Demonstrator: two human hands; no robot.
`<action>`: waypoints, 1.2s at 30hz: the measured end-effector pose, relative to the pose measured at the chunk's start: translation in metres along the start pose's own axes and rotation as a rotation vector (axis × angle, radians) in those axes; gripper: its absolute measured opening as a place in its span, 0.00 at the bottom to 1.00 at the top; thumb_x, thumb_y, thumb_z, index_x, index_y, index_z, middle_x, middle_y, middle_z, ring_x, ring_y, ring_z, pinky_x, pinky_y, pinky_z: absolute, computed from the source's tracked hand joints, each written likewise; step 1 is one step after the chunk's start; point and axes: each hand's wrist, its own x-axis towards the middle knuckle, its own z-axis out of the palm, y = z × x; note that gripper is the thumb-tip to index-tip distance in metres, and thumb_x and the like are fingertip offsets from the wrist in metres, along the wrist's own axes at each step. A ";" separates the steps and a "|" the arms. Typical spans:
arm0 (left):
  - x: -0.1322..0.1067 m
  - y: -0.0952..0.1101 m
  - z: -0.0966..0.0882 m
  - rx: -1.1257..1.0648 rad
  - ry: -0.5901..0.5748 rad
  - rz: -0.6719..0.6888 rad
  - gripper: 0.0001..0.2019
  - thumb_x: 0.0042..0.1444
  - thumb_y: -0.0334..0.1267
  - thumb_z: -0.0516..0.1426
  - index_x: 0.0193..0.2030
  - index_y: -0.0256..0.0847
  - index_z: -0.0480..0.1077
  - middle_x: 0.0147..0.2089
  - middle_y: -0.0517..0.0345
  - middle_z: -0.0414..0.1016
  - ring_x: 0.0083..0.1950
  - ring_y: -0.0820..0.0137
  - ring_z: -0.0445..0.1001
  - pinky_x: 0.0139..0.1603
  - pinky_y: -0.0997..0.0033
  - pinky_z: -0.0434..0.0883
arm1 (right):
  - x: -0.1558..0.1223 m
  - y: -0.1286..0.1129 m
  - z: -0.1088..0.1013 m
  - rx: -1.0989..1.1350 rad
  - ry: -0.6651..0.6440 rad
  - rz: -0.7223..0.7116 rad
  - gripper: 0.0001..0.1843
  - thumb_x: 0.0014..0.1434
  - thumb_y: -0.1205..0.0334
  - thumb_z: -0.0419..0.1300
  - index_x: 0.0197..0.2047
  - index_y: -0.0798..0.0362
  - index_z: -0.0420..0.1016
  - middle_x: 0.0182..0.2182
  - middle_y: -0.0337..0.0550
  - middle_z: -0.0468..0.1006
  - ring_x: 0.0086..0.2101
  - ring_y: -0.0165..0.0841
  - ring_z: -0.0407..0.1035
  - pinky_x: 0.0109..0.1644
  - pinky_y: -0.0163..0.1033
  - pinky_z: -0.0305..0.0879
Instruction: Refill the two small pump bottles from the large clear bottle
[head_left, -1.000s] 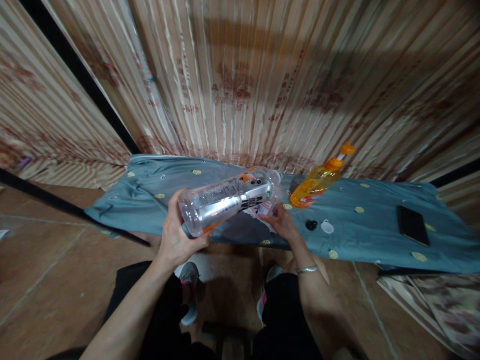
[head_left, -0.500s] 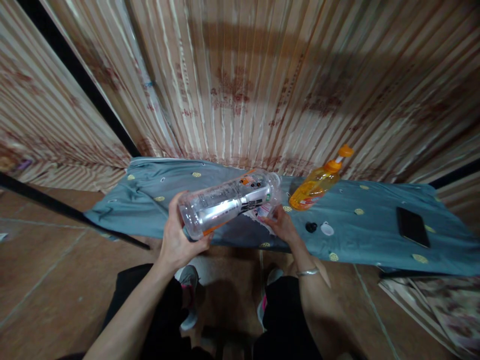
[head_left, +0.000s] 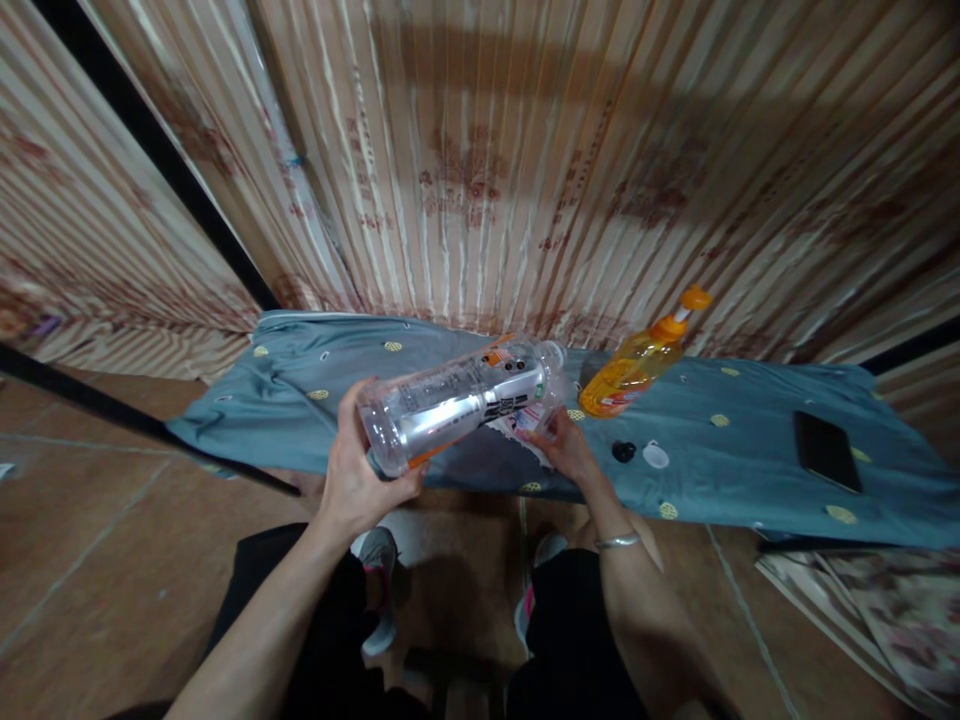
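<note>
A clear plastic bottle (head_left: 457, 405) with a silver, black and orange label is tilted over the cloth, its neck toward the right. My left hand (head_left: 364, 470) is wrapped round its base. Under the neck end, my right hand (head_left: 566, 445) is closed on a clear plastic item (head_left: 531, 418) with pink and white print. The bottle covers much of that item, so its kind cannot be made out. To the right of my right hand lie a small black cap (head_left: 623, 452) and a white round disc (head_left: 655, 455).
An orange pump bottle (head_left: 626, 370), partly filled with yellow-orange liquid, stands farther back on the blue-grey cloth (head_left: 735, 480). A dark phone-like slab (head_left: 826, 452) lies at the right. Behind hangs a striped curtain (head_left: 480, 180); dark poles (head_left: 157, 160) flank it.
Both hands, the clear bottle and the printed item keep almost the same pose. Only a very slight shift of the view is visible.
</note>
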 end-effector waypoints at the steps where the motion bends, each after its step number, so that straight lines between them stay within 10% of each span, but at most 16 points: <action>1: 0.000 0.000 0.000 0.001 0.001 -0.002 0.48 0.45 0.49 0.69 0.71 0.40 0.56 0.61 0.43 0.74 0.60 0.48 0.79 0.57 0.49 0.80 | 0.000 0.001 0.000 0.011 0.005 -0.007 0.24 0.51 0.45 0.72 0.44 0.47 0.68 0.33 0.44 0.83 0.32 0.42 0.76 0.37 0.47 0.73; 36: -0.001 0.005 0.002 -0.048 0.000 -0.036 0.47 0.43 0.46 0.68 0.70 0.41 0.57 0.61 0.43 0.75 0.58 0.50 0.80 0.56 0.50 0.80 | 0.002 -0.006 -0.004 0.012 -0.003 -0.010 0.26 0.50 0.46 0.73 0.44 0.47 0.69 0.35 0.45 0.84 0.34 0.44 0.77 0.40 0.50 0.77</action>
